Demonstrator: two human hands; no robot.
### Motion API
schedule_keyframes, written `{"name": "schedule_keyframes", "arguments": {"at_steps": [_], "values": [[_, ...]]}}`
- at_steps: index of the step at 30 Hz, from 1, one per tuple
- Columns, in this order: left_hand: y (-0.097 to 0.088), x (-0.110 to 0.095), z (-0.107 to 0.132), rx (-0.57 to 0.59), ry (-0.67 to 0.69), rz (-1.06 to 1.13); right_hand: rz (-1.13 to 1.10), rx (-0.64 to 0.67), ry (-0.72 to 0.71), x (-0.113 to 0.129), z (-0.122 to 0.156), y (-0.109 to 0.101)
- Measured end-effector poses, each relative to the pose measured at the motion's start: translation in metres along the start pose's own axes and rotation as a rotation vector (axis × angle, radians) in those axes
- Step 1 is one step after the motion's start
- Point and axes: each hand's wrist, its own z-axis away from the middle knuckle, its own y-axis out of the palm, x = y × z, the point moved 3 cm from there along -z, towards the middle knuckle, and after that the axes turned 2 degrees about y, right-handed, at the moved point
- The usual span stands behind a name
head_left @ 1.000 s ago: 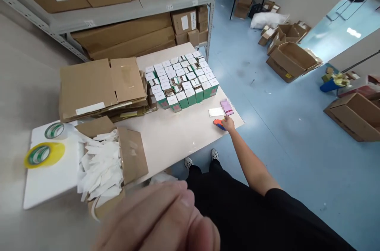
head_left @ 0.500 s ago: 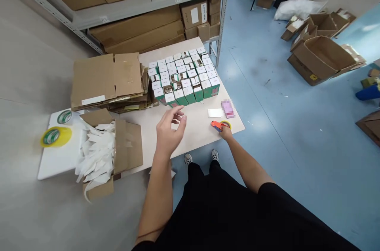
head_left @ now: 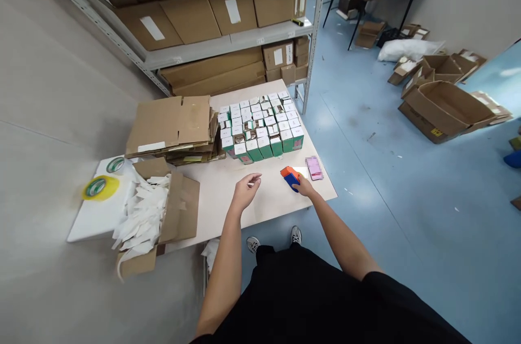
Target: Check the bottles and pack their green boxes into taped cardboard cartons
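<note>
My right hand (head_left: 303,186) grips an orange and blue tape dispenser (head_left: 290,177) just above the table, near its front right part. My left hand (head_left: 247,188) hovers over the table with nothing in it, its fingers loosely curved and the thumb apart. Ahead of both hands stands a block of green and white small boxes (head_left: 264,143) in tight rows, several with tops partly open. Beside the dispenser lie a pink blurred item (head_left: 314,168) and a white card (head_left: 302,171), which the dispenser and my hand partly cover.
Flattened cardboard (head_left: 171,121) is stacked at the table's (head_left: 220,208) left. Nearer stands an open carton (head_left: 185,208) of white paper strips, with yellow tape rolls (head_left: 97,188) beside it. A metal shelf (head_left: 244,37) with cartons rises behind. More open cartons (head_left: 448,105) lie on the floor at right.
My right hand has lifted and turned the tape dispenser, moving it slightly left, partly over the white card. My left hand has drawn back from the boxes. The camera view has tilted up.
</note>
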Motion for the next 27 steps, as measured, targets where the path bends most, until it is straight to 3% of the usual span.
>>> {"name": "schedule_keyframes", "arguments": {"at_steps": [5,11,15,21,27], "values": [[-0.016,-0.044,-0.034,-0.056,0.133,-0.032,-0.170,0.014,-0.370,0.088,0.025,-0.024],[-0.042,-0.106,-0.054,0.035,0.277,-0.052,-0.221,0.062,-0.592,0.163,0.056,-0.050],[-0.056,-0.127,-0.051,0.103,0.323,-0.126,-0.242,0.085,-0.680,0.187,0.062,-0.056],[-0.069,-0.131,-0.051,-0.099,0.401,-0.221,-0.332,0.196,-0.666,0.200,0.061,-0.042],[-0.065,-0.136,-0.057,-0.169,0.431,-0.289,-0.326,0.160,-0.679,0.207,0.066,-0.040]]}}
